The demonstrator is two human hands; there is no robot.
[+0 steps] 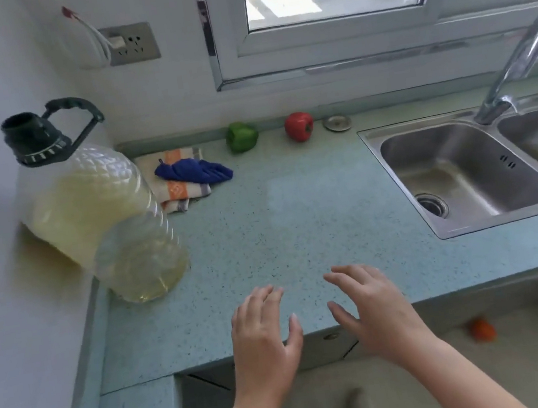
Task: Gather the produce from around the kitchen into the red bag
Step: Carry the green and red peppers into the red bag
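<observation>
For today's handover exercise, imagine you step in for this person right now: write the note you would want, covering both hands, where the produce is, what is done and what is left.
Left hand and right hand: both open and empty, hovering over the front edge of the counter.
Green pepper and red pepper sit at the back of the counter by the wall, apart from each other, left of the sink.
A small orange-red thing, blurred, lies on the floor below.
The red bag is not in view.
Done: nothing that shows here.
Left: pick up both peppers, check the floor item, find the bag.
</observation>
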